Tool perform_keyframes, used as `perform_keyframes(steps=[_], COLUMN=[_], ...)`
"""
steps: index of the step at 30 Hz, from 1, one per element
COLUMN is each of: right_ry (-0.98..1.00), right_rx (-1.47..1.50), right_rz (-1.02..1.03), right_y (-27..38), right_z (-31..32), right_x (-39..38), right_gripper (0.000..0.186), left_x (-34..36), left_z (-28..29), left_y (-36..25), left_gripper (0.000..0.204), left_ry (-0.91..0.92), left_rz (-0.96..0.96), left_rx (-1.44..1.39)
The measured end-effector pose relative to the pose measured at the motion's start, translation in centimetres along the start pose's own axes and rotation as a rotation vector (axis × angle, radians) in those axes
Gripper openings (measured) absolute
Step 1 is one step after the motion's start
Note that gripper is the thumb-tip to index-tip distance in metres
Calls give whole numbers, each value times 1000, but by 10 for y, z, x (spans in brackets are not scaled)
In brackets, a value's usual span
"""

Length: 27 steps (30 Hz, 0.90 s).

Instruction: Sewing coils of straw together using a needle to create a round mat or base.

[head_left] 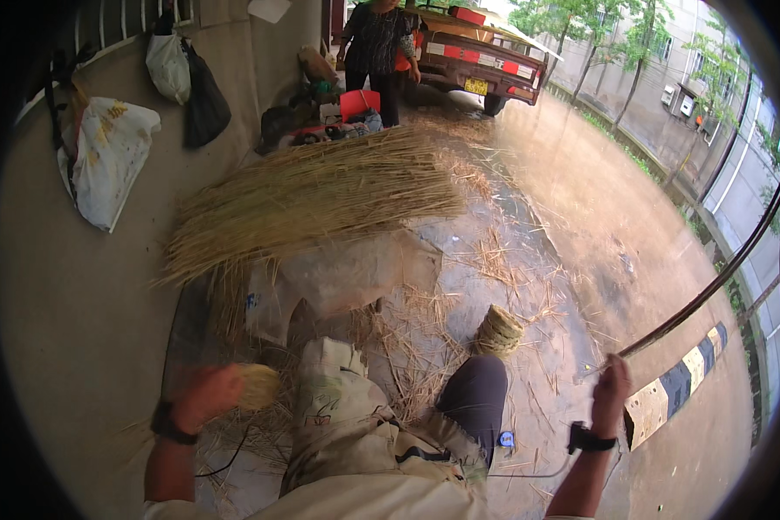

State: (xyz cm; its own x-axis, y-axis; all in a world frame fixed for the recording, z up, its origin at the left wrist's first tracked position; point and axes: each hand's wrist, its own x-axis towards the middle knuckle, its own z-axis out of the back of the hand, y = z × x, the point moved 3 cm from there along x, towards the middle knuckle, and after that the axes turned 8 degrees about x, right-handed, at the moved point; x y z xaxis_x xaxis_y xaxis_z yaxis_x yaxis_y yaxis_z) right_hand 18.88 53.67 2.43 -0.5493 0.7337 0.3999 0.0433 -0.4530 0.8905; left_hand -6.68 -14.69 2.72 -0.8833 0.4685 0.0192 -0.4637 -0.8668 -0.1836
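Observation:
My left hand (210,392), blurred at the lower left, is closed round a short bundle of straw (256,388). My right hand (612,386) is closed at the lower right beside a thin pale line; I cannot make out what it holds, or whether the dark curved pole (702,295) behind it touches it. A wide heap of long straw stalks (312,195) lies ahead on translucent sheeting (347,277). A coiled straw roll (500,328) stands by my dark-clad right knee. A small blue object (507,439) lies on the ground beside that leg.
A person (373,52) stands beside a cargo vehicle (481,56) at the back, near piled items and a red container (360,102). Bags (104,165) hang on the left wall. A striped barrier (676,386) runs along the right. Loose straw (494,260) litters the ground.

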Motion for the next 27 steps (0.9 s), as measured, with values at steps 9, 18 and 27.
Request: perform_keyframes(steps=[9, 18, 27], right_ry=[1296, 1411, 967], right_rx=[496, 463, 880], right_rz=[-413, -625, -997], right_y=[99, 23, 36], right_z=[-264, -206, -277], right_x=[-138, -133, -118], right_gripper=[49, 33, 35], left_x=[36, 46, 47], left_z=[-19, -62, -68], left_y=[-182, -184, -191], left_gripper=[49, 42, 36], left_ry=[274, 276, 318], left_rz=[-500, -571, -506], left_rx=[-477, -588, -471])
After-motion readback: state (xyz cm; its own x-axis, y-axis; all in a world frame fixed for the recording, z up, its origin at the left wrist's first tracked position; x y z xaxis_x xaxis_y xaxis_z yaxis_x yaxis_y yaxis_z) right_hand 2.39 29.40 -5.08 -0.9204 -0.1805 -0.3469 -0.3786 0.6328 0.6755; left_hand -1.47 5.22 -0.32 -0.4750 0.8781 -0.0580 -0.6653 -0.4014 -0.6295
